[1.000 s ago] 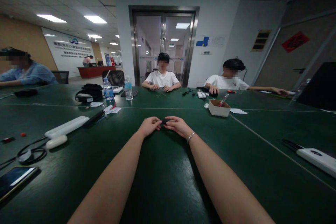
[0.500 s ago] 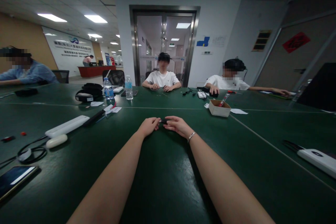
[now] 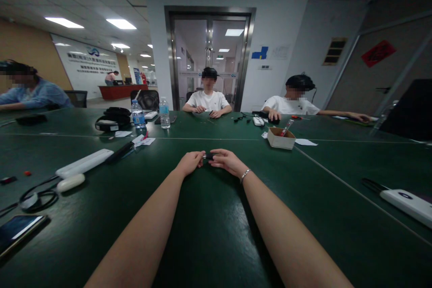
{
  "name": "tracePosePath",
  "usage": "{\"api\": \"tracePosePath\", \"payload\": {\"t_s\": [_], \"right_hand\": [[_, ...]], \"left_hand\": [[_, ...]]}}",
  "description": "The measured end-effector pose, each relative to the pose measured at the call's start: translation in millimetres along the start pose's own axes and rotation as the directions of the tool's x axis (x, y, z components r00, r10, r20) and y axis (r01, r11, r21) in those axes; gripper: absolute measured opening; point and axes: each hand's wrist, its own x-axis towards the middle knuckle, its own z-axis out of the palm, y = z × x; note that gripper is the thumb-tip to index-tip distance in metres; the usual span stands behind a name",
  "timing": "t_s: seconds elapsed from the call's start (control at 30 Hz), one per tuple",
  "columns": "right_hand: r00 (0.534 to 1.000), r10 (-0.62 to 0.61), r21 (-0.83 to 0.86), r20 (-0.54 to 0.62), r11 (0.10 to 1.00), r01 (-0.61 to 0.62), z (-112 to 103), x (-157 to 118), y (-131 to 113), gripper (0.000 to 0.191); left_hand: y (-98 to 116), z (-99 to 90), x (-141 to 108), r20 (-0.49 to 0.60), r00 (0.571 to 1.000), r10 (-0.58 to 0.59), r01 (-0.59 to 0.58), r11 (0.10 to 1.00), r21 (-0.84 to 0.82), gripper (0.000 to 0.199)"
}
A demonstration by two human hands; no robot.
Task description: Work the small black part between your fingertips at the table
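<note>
A small black piece with a silvery end (image 3: 209,156) is held between my two hands, above the green table (image 3: 209,216). It resembles a USB stick, but it is too small to be sure. My left hand (image 3: 190,162) pinches the silvery end between thumb and fingertips. From the other side, the fingers of my right hand (image 3: 227,162) grip the black body. A silver bracelet (image 3: 245,175) circles my right wrist. Part of the piece is hidden by my fingertips.
On the left lie a phone (image 3: 20,233), a coiled black cable (image 3: 38,200), an oval white case (image 3: 70,182) and a long white box (image 3: 85,163). Two water bottles (image 3: 164,113) stand farther back. An open carton (image 3: 281,141) and a white power bank (image 3: 407,204) are right. Several people sit around.
My hands have drawn slightly apart, and more of the black piece and its silvery end shows between them. The whole view has shifted a little.
</note>
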Motion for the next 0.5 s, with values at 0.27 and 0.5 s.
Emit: {"api": "tracePosePath", "payload": {"t_s": [0.27, 0.5], "right_hand": [[0.999, 0.003, -0.040, 0.032, 0.999, -0.001, -2.3, 1.0, 1.0, 0.028], [1.000, 0.005, -0.044, 0.030, 0.999, -0.004, -4.9, 4.2, 3.9, 0.028]], "left_hand": [[-1.9, 0.3, 1.6, 0.002, 0.998, -0.057, 0.057, 0.998, 0.024, 0.060], [-3.5, 0.1, 1.8, 0.000, 0.999, -0.044, 0.044, 0.999, 0.007, 0.061]]}}
